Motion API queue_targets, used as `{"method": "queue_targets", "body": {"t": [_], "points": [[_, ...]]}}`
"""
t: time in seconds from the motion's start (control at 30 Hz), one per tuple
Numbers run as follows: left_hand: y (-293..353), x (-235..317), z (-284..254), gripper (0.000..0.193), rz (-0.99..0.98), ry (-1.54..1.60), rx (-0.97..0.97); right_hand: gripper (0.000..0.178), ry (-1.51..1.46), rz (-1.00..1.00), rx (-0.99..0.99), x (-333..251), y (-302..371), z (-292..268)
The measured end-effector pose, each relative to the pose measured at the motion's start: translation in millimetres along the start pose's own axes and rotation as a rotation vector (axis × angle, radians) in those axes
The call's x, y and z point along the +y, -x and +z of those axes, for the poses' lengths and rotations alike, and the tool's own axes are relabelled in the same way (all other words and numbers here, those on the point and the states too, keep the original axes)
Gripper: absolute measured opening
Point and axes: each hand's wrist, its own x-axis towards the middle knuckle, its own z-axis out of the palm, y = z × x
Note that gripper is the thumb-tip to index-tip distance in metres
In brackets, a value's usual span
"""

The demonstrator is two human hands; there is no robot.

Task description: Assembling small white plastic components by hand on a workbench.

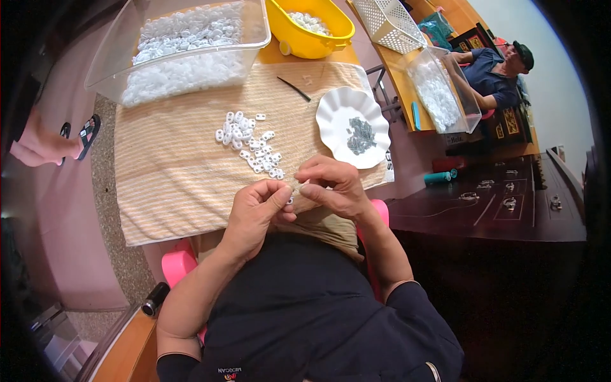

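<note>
My left hand [254, 213] pinches a small white plastic piece with holes [291, 200] between thumb and fingers, just over the near edge of the cloth. Close beside it, my right hand [336, 186] has its thumb and forefinger drawn together near that piece; whatever they grip is too small to make out. Beyond my hands, a loose pile of similar white two-holed pieces [237, 132] lies on the striped cloth [172, 184]. To the right sits a white scalloped plate [331, 105] with a heap of tiny dark grey bits [361, 135] on it.
A clear bin [254, 43] full of white pieces and a yellow tub [312, 46] stand at the back. A thin black strip [294, 89] lies on the cloth. At upper right, another person [493, 79] sits by a second clear bin [470, 114].
</note>
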Motion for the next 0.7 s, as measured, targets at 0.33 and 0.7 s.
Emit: {"method": "queue_targets", "body": {"t": [0.33, 0.7], "points": [[1, 3, -1, 0.015, 0.003, 0.055, -0.017, 0.017, -0.100, -0.049, 0.021, 10, 1, 15], [-2, 3, -5, 0.014, -0.008, 0.118, 0.004, 0.009, -0.232, 0.104, 0.073, 22, 6, 19]]}}
